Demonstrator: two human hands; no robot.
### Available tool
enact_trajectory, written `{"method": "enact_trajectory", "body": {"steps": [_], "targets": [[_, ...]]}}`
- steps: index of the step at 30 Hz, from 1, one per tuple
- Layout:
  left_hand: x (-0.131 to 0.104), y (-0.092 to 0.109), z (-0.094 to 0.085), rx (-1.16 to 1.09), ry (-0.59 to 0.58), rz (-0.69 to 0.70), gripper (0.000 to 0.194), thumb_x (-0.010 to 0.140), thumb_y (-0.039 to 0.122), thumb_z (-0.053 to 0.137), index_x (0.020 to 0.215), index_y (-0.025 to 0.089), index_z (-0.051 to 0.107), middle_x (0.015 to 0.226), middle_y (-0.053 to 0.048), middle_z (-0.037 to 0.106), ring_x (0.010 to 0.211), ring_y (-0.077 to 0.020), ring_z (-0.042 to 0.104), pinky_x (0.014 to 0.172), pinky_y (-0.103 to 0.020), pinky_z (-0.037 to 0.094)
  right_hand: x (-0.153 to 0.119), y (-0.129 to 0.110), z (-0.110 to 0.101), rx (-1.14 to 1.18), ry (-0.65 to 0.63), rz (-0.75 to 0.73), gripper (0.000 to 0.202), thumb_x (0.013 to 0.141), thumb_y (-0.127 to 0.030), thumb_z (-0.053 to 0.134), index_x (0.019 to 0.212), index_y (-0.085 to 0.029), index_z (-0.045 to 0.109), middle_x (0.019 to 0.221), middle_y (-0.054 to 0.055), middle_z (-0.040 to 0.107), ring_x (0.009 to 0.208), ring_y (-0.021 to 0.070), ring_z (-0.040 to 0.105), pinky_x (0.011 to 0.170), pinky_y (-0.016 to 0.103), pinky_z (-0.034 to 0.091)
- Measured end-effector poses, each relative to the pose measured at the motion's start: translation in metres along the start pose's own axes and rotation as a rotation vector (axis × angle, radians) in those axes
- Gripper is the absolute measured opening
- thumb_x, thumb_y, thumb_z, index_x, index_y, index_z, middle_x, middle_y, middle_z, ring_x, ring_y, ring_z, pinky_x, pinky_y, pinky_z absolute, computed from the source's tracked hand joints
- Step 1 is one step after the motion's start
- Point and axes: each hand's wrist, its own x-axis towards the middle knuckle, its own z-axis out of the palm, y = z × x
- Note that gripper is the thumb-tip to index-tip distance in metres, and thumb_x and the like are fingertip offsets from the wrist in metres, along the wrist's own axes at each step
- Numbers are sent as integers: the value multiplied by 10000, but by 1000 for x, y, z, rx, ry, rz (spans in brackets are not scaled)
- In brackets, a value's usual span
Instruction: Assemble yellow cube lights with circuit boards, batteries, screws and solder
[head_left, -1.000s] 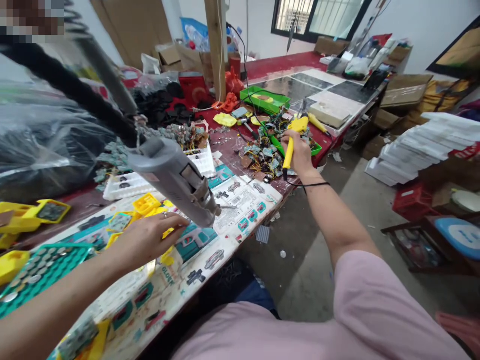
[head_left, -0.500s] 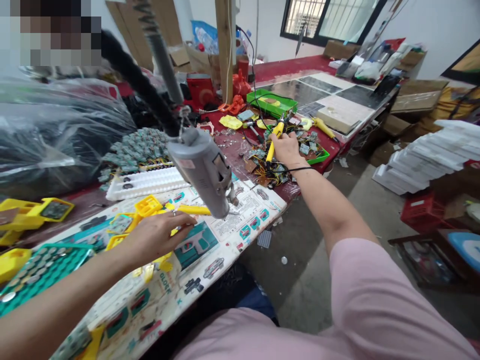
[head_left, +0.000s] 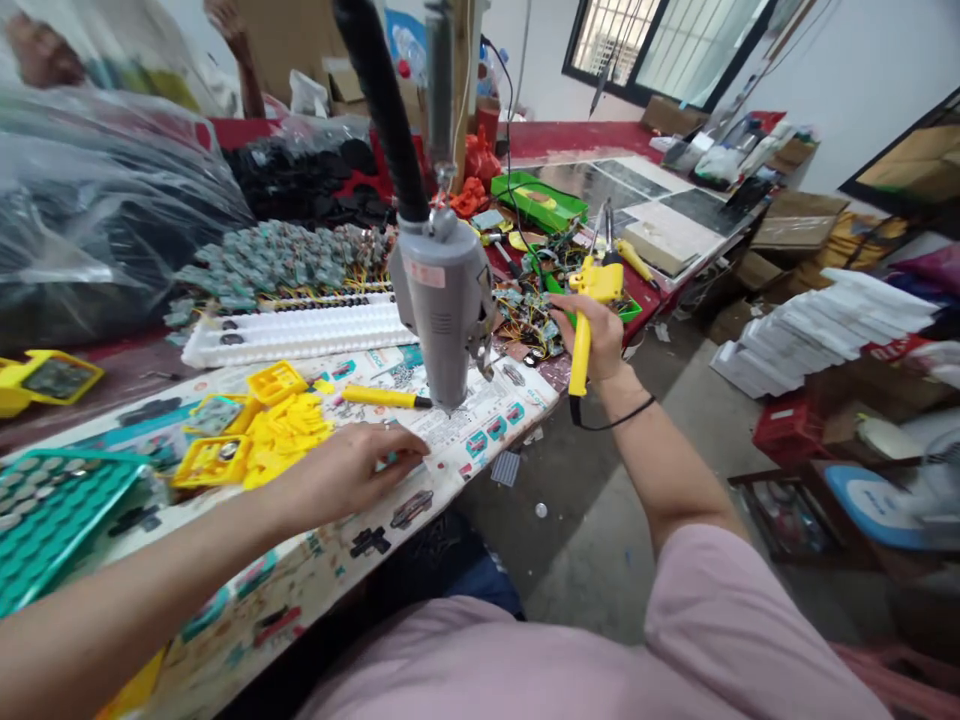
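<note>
My right hand (head_left: 600,335) is wrapped round the handle of a yellow soldering gun (head_left: 598,280), whose metal end points up and away from me. A black cord hangs from the base of its handle. My left hand (head_left: 367,465) hovers low over or rests on the printed sheet (head_left: 480,465); its fingers are loosely bent and somewhat apart, and I see nothing in them. Just beyond it lies a yellow pen-like tool (head_left: 379,397) with a black end. A grey electric screwdriver (head_left: 439,300) hangs upright above the sheet. Small yellow plastic parts (head_left: 289,435) are heaped left of my left hand.
A white foam tray (head_left: 300,335) and piled circuit boards (head_left: 270,262) lie behind the sheet. Wired boards (head_left: 529,320) fill the bench's right end, near a green tray (head_left: 540,205). A teal tray (head_left: 67,520) of round metal pieces stands left. Another person's hand (head_left: 45,50) shows at the back.
My right hand has lifted the soldering gun off the wired boards and drawn it nearer. My left hand has shifted right and closer to the sheet's front edge. The view has turned slightly.
</note>
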Motion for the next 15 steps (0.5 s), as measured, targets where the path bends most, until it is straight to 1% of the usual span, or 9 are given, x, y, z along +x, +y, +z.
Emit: {"method": "enact_trajectory", "body": {"steps": [2, 4, 5, 7, 9, 10, 12, 14, 15], "targets": [[9, 19, 12, -84, 11, 22, 385, 944, 357, 413, 1139, 193, 702, 1044, -70, 774, 844, -175, 741, 748, -260, 582, -13, -16, -5, 47, 37, -14, 200, 924, -331, 609, 1092, -233, 560, 994, 47, 785, 917, 183, 760, 843, 345, 640], [20, 36, 27, -123, 99, 75, 476, 952, 362, 420, 1337, 124, 569, 1288, -145, 681, 1036, -204, 720, 867, -289, 583, -24, -33, -10, 79, 58, -15, 190, 920, -324, 610, 1079, -245, 541, 992, 40, 786, 929, 180, 759, 860, 348, 644], [25, 44, 33, -133, 159, 100, 534, 957, 359, 423, 1416, 90, 476, 1398, -184, 597, 1162, -226, 672, 944, -318, 565, -29, -42, -13, 107, 73, -25, 181, 920, -318, 607, 1073, -249, 537, 993, 37, 786, 931, 178, 759, 864, 349, 644], [36, 58, 44, -178, 279, 133, 619, 964, 356, 434, 1498, 65, 323, 1525, -226, 444, 1370, -259, 515, 1079, -388, 493, -37, -59, -19, 162, 101, -60, 162, 921, -299, 601, 1067, -256, 543, 987, 29, 787, 923, 169, 759, 855, 342, 645], [46, 69, 49, -296, 360, 124, 644, 966, 376, 449, 1517, 93, 274, 1577, -216, 365, 1467, -267, 380, 1162, -438, 409, -44, -75, -27, 199, 109, -88, 162, 913, -280, 613, 1068, -261, 573, 971, 25, 789, 911, 167, 760, 835, 331, 648], [51, 73, 50, -381, 381, 102, 635, 961, 388, 458, 1507, 112, 290, 1578, -203, 371, 1475, -267, 365, 1180, -452, 382, -48, -83, -31, 206, 104, -95, 170, 908, -277, 620, 1074, -265, 586, 965, 22, 789, 907, 167, 760, 831, 328, 649], [58, 79, 49, -587, 365, 20, 590, 944, 411, 482, 1455, 139, 369, 1484, -178, 509, 1401, -267, 469, 1160, -468, 397, -55, -95, -37, 207, 74, -91, 185, 903, -282, 630, 1086, -273, 606, 973, 13, 788, 913, 167, 759, 839, 325, 647], [61, 82, 47, -809, 270, -80, 489, 915, 422, 521, 1325, 156, 496, 1221, -132, 691, 1174, -250, 640, 1034, -442, 502, -62, -104, -41, 224, 45, -87, 197, 900, -292, 635, 1096, -280, 615, 979, 5, 786, 915, 161, 757, 847, 312, 643], [59, 82, 46, -906, 213, -123, 410, 897, 419, 543, 1213, 159, 563, 1062, -101, 729, 1025, -230, 687, 932, -402, 548, -66, -107, -43, 234, 31, -82, 198, 902, -298, 632, 1099, -283, 618, 980, 4, 785, 921, 159, 756, 846, 303, 641]]}}
